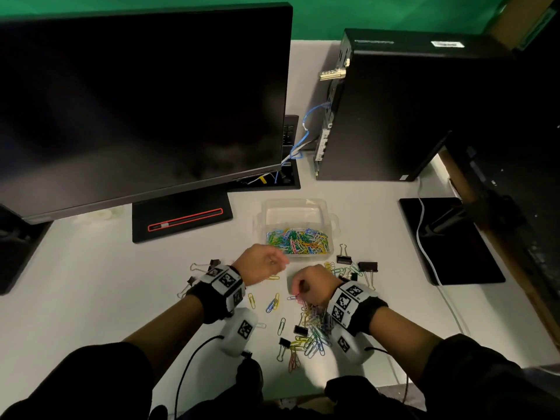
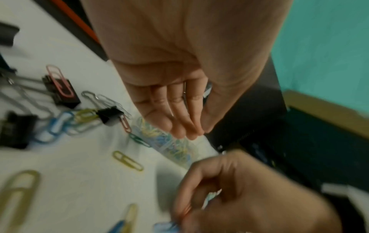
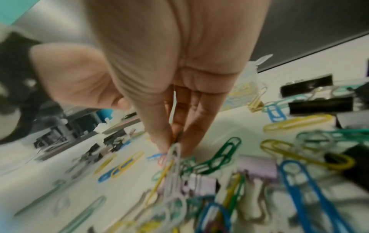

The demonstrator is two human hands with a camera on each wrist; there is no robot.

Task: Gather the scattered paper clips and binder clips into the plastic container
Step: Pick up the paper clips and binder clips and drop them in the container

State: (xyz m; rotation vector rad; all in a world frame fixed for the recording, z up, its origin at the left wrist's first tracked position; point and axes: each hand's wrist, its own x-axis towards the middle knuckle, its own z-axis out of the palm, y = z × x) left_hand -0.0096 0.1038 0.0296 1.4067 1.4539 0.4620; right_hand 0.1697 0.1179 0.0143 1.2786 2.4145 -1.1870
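Note:
A clear plastic container (image 1: 331,220) stands on the white desk and holds several coloured paper clips (image 1: 298,239). My left hand (image 1: 266,262) hovers just in front of it, fingers (image 2: 179,124) straight and together, nothing in the palm. My right hand (image 1: 298,291) is lower on the desk and pinches a pale paper clip (image 3: 175,152) at the top of a tangled pile of clips (image 1: 315,328). Black binder clips lie right of the hands (image 1: 368,266), in the pile (image 1: 301,330), and left of my left wrist (image 1: 213,263). Loose paper clips (image 1: 272,304) lie between my arms.
A dark monitor (image 1: 136,101) on a black stand base (image 1: 181,221) fills the back left. A black computer tower (image 1: 394,110) stands at the back right, with a black pad (image 1: 448,241) and a white cable (image 1: 424,247) in front of it.

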